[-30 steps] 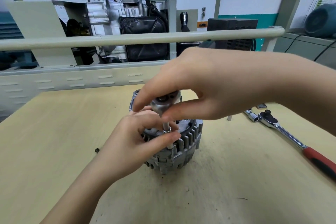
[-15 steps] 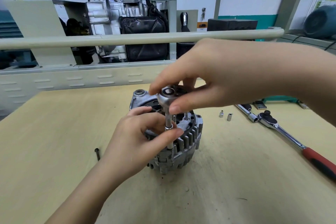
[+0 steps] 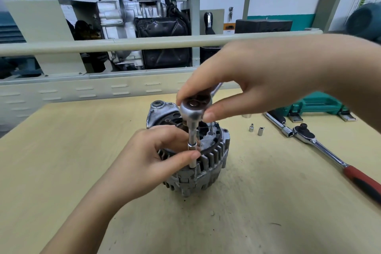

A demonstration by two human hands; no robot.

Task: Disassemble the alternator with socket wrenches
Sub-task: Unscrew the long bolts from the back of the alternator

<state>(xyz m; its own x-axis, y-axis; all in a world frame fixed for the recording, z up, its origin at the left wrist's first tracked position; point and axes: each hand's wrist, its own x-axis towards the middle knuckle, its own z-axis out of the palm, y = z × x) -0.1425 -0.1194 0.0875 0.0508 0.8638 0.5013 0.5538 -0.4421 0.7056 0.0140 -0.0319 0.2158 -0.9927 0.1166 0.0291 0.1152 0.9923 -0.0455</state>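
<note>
We are seeing the alternator (image 3: 198,163) standing at the middle of the worktop (image 3: 61,161). A ratchet (image 3: 194,109) with its socket extension is standing upright on its near rim. To its right two small sockets (image 3: 255,129) are standing; further right a second ratchet wrench (image 3: 329,150) is lying, with a tool case (image 3: 317,105) behind it.

Glossy chrome ratchet (image 3: 195,109); dull cast-metal alternator (image 3: 208,169); matt wooden table (image 3: 268,202).

red-handled ratchet (image 3: 338,163) cropped, ratchet handle (image 3: 216,87) hidden
</note>
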